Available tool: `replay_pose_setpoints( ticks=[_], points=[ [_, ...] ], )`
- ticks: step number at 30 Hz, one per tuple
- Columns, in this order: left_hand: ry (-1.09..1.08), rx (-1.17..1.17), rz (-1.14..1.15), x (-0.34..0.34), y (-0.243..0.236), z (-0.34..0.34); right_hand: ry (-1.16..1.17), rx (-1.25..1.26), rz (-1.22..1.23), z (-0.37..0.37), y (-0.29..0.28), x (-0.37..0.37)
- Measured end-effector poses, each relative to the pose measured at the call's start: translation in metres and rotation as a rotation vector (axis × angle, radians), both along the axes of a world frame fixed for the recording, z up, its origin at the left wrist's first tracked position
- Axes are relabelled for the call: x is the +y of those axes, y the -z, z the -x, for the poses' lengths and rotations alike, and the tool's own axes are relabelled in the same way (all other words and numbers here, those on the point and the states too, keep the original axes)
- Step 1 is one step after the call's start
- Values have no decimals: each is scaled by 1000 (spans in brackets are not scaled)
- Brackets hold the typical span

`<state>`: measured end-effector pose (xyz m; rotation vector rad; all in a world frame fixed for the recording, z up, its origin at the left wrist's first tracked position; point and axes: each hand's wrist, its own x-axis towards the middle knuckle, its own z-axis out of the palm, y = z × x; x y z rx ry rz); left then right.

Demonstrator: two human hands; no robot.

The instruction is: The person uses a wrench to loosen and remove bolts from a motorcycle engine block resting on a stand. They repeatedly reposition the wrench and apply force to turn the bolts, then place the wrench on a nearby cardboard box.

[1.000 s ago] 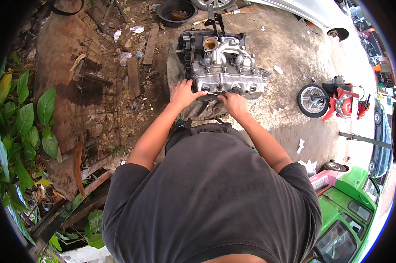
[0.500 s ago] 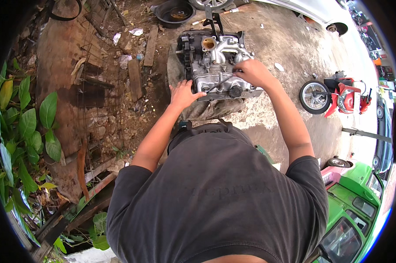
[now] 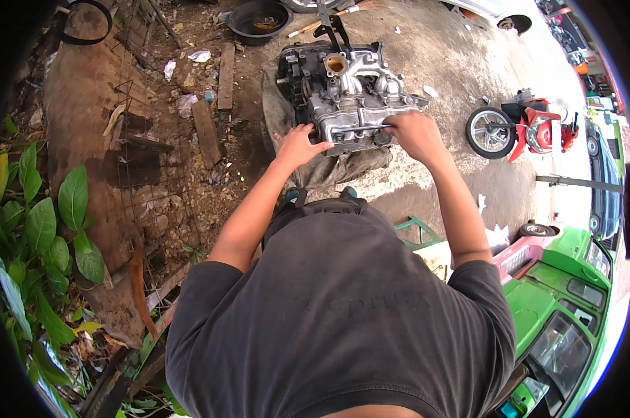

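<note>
An engine (image 3: 353, 115) with a silvery valve cover and intake pipes stands on the ground in front of me. My right hand (image 3: 417, 135) is closed round the handle end of a long, thin metal wrench (image 3: 363, 128), which lies across the near side of the cover. The wrench's other end reaches toward the engine's near left corner; its exact shape there is too small to tell. At that corner my left hand (image 3: 297, 147) rests with fingers spread, its thumb close to the wrench's far end. A dark round cap (image 3: 382, 138) sits just below my right hand.
Cloth (image 3: 350, 168) lies under the engine. Beyond it stands a black basin (image 3: 260, 22). Wooden planks (image 3: 206, 132) and rubble are on the left. To the right are a red motorcycle (image 3: 538, 131) and a green vehicle (image 3: 555, 306).
My right hand has swung the wrench handle nearer to me and slightly right, so the wrench now lies almost level across the cover. The left hand stays at the corner.
</note>
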<state>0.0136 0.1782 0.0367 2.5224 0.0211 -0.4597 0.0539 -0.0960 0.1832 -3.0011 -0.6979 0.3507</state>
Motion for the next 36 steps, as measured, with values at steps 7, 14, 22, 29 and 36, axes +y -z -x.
replay_pose_setpoints(
  ticks=[7, 14, 22, 29, 36],
  points=[
    [-28, 13, 64, 4, 6, -6, 692, 379, -774, 79, 146, -17],
    [15, 90, -48, -6, -11, -11, 894, 414, -1129, 119, 230, 12],
    [3, 96, -95, -16, -17, -10, 832, 400, -1084, 107, 250, 10],
    [-29, 59, -132, -21, -19, -5, 682, 391, -866, 93, 246, 5],
    [-65, 42, -182, -27, -14, 0, 570, 273, -593, 69, 220, -18]
  ],
)
